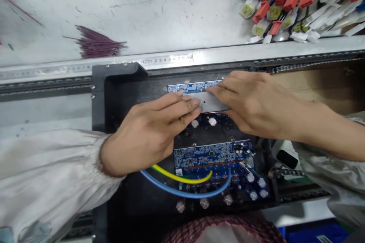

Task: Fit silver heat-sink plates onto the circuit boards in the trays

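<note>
A black tray (pixel 119 87) holds two blue circuit boards. My left hand (pixel 151 133) and my right hand (pixel 256 102) both rest on the far board (pixel 188 86), fingers held together and pressed flat on a grey metal plate (pixel 211 100) fixed to it. The near board (pixel 211 155) carries capacitors and lies just below my hands. A yellow wire (pixel 182 177) and a blue wire (pixel 185 193) curve across its front edge.
A metal rail with a printed ruler (pixel 168 60) runs behind the tray. A bundle of purple ties (pixel 95 43) lies on the white bench. Red and white connectors with wire harnesses (pixel 299 0) are heaped at the top right. Cardboard (pixel 322 83) sits at the right.
</note>
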`<act>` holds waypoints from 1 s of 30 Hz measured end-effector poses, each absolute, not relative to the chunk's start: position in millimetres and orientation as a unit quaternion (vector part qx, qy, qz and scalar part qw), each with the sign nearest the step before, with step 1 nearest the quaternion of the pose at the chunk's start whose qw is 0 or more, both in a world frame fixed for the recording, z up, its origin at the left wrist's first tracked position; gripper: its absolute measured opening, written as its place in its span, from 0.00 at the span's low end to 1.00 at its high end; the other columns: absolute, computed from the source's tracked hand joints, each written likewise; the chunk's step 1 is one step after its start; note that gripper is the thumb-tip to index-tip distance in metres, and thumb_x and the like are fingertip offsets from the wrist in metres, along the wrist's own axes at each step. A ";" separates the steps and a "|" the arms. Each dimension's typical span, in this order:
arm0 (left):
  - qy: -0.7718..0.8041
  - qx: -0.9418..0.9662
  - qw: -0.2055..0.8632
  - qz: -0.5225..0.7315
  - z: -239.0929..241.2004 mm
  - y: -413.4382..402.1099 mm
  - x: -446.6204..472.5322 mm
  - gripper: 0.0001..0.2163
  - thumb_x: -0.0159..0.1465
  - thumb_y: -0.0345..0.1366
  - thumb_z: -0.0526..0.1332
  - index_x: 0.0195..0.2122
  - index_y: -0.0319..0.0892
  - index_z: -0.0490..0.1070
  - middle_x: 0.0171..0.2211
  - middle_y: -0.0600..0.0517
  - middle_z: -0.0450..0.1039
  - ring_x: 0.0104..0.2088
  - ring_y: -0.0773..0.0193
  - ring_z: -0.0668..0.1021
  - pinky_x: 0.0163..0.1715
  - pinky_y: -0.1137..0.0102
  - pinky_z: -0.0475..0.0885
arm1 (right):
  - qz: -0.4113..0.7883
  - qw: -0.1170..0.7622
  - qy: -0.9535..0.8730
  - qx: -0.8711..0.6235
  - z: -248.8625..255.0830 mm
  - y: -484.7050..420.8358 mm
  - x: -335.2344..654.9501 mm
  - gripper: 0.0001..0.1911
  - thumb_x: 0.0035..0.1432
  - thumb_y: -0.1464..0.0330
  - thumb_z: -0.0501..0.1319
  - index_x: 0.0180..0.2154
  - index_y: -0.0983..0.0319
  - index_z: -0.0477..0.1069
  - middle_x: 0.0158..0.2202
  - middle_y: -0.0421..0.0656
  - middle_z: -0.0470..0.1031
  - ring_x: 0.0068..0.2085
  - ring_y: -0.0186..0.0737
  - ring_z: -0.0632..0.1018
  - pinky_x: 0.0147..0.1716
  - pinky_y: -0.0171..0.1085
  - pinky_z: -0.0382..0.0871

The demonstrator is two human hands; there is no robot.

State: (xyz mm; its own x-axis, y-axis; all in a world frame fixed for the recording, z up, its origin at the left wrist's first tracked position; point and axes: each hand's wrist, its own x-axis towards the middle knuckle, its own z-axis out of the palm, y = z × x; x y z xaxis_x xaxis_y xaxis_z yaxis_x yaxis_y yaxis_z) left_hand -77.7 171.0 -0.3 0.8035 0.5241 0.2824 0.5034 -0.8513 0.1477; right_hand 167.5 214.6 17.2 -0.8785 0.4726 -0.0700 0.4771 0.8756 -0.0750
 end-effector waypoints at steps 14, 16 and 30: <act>0.265 0.948 0.042 0.171 -6.1 169.4 -78.7 0.20 0.60 0.18 0.51 0.54 0.32 0.67 0.53 0.48 0.73 0.57 0.60 0.72 0.63 0.66 0.67 | -0.050 0.088 0.965 0.243 27.1 220.1 160.8 0.17 0.54 0.73 0.54 0.45 0.69 0.71 0.36 0.51 0.73 0.38 0.51 0.72 0.36 0.47 0.67; 0.265 0.948 0.043 0.170 -6.6 169.7 -78.8 0.20 0.60 0.19 0.51 0.53 0.32 0.67 0.53 0.48 0.73 0.57 0.61 0.73 0.63 0.67 0.67 | -0.051 0.085 0.965 0.243 27.3 220.0 161.1 0.17 0.53 0.73 0.54 0.44 0.69 0.71 0.36 0.51 0.73 0.38 0.51 0.73 0.36 0.47 0.68; 0.259 0.953 0.013 0.154 -4.2 172.2 -77.2 0.19 0.62 0.20 0.50 0.53 0.36 0.66 0.52 0.49 0.73 0.54 0.59 0.74 0.57 0.68 0.73 | -0.153 -0.004 0.952 0.264 29.3 229.4 178.0 0.16 0.58 0.67 0.56 0.48 0.62 0.72 0.41 0.45 0.78 0.40 0.44 0.78 0.36 0.41 0.72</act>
